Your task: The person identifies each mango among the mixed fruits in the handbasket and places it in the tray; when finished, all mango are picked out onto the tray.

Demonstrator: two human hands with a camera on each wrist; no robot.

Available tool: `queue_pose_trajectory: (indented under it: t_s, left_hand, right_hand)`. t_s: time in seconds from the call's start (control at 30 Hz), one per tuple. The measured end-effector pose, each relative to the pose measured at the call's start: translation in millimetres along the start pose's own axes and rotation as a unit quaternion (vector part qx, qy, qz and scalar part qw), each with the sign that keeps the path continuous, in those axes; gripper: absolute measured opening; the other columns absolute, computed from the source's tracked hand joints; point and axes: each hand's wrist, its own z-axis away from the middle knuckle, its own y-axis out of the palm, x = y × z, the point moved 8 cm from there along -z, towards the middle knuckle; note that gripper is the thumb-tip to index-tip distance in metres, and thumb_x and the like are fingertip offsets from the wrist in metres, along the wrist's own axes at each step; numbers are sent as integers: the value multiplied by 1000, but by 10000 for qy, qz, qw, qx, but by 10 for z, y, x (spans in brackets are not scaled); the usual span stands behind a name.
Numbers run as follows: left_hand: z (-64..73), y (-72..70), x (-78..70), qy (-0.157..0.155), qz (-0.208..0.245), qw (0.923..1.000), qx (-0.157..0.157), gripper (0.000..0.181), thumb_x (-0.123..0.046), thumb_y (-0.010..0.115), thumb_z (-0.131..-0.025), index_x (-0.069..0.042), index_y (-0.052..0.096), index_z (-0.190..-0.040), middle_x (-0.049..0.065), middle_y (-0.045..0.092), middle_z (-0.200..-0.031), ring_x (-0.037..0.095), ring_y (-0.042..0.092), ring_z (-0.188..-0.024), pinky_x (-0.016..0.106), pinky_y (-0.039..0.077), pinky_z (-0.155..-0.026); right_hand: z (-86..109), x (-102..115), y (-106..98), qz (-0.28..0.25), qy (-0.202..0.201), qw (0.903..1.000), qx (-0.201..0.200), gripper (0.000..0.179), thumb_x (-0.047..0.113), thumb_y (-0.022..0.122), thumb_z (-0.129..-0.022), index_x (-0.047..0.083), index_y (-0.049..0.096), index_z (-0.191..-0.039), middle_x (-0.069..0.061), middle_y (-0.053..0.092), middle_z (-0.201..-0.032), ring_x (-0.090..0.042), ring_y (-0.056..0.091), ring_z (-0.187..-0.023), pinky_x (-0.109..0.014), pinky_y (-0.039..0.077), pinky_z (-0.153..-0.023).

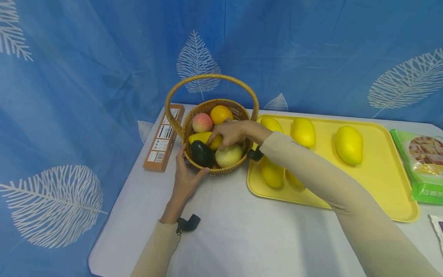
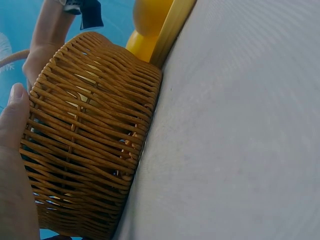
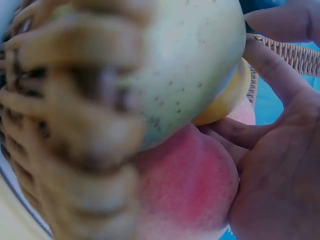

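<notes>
A wicker basket (image 1: pixel 219 172) with a tall arched handle holds a peach (image 1: pixel 202 123), an orange (image 1: pixel 221 114), a yellow mango (image 1: pixel 200 137), a dark green avocado (image 1: pixel 202 153) and a pale speckled fruit (image 1: pixel 229 156). My left hand (image 1: pixel 186 181) rests against the basket's near left side, fingers and thumb spread along the outer wall. In the left wrist view its thumb (image 2: pixel 15 120) lies over the weave. My right hand (image 1: pixel 231 134) reaches down inside, index finger and thumb bent over the mango. In the right wrist view the peach and pale fruit crowd close to that hand; some fingertips are hidden.
Right of the basket lies a yellow tray (image 1: pixel 377 184) with several more mangoes (image 1: pixel 349 145). A long brown box (image 1: pixel 164 138) sits to the left. Beyond the tray is a green food packet (image 1: pixel 422 165). A blue leaf-print curtain (image 1: pixel 294 50) hangs behind the white table (image 1: pixel 221 231).
</notes>
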Motion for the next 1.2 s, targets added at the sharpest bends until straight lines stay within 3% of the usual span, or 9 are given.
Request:
queue_pose_trajectory:
  t_s: [0.17, 0.23, 0.33, 0.53, 0.73, 0.87, 1.03, 1.1, 1.2]
  left_hand:
    - [0, -1, -13, 8, 59, 10000, 28, 101, -42, 76, -83, -24, 9, -156, 9, 25, -155, 27, 37, -130, 49, 41, -99]
    - [4, -1, -13, 28, 89, 10000, 25, 101, -45, 76, -83, -24, 9, -156, 10, 25, -155, 28, 37, -131, 49, 41, -99]
    - [9, 0, -7, 51, 83, 10000, 3, 102, -49, 75, -82, -23, 9, -157, 10, 25, -155, 28, 38, -130, 49, 41, -98]
    - [7, 16, 1, 59, 59, 10000, 9, 102, -42, 77, -83, -23, 9, -157, 10, 26, -154, 27, 37, -130, 50, 42, -98]
    - [2, 11, -26, 205, 99, 9997, -8, 103, -28, 80, -82, -19, 10, -157, 14, 28, -152, 31, 38, -130, 51, 42, -97]
    - [0, 12, -47, 247, 191, 9995, -16, 105, -16, 81, -80, -12, 9, -157, 20, 26, -152, 38, 38, -129, 56, 41, -97]
    - [25, -22, -255, 127, 226, 9997, 34, 101, -5, 78, -80, -1, 10, -154, 26, 23, -152, 44, 36, -129, 56, 39, -98]
    - [41, -47, -368, 106, 228, 9997, 67, 98, -7, 77, -82, 2, 10, -153, 28, 23, -152, 43, 36, -129, 54, 39, -98]
    - [54, -66, -465, 115, 229, 9996, 107, 97, -9, 77, -83, 4, 11, -152, 29, 24, -151, 43, 37, -129, 52, 39, -98]
  right_hand:
    - [14, -14, 3, 15, 98, 9999, -25, 51, 24, 64, -88, 35, 57, -137, -5, 31, -159, -28, 9, -152, -58, 0, -119]
    - [21, -5, -1, -26, 43, 10000, -82, 54, 23, 65, -87, 37, 55, -138, -4, 30, -160, -28, 7, -152, -58, 1, -119]
    - [32, 17, -17, -169, -189, 9993, -268, 56, 21, 66, -85, 37, 56, -137, -2, 36, -156, -27, 14, -150, -60, 5, -118]
    - [144, 30, -137, -567, -727, 9912, -948, 49, 19, 69, -85, 32, 60, -132, -4, 48, -139, -23, 43, -123, -48, 33, -110]
    - [388, 128, -274, -644, -1212, 9819, -1304, 50, 18, 69, -86, 27, 59, -135, -7, 50, -133, -23, 44, -109, -37, 41, -89]
    - [539, 174, -253, -724, -1396, 9782, -1354, 53, 13, 68, -87, 23, 57, -138, -13, 40, -143, -24, 42, -115, -36, 44, -78]
    - [625, 218, -117, -951, -1638, 9739, -1251, 56, 13, 68, -87, 20, 53, -140, -18, 20, -157, -33, 26, -140, -43, 47, -95]
    - [639, 229, -81, -1076, -1687, 9718, -1248, 56, 17, 70, -87, 20, 52, -140, -17, 21, -157, -33, 23, -143, -47, 41, -104]
    - [650, 230, -65, -1174, -1667, 9702, -1310, 61, 24, 74, -86, 21, 50, -143, -11, 34, -150, -26, 32, -135, -47, 39, -106]
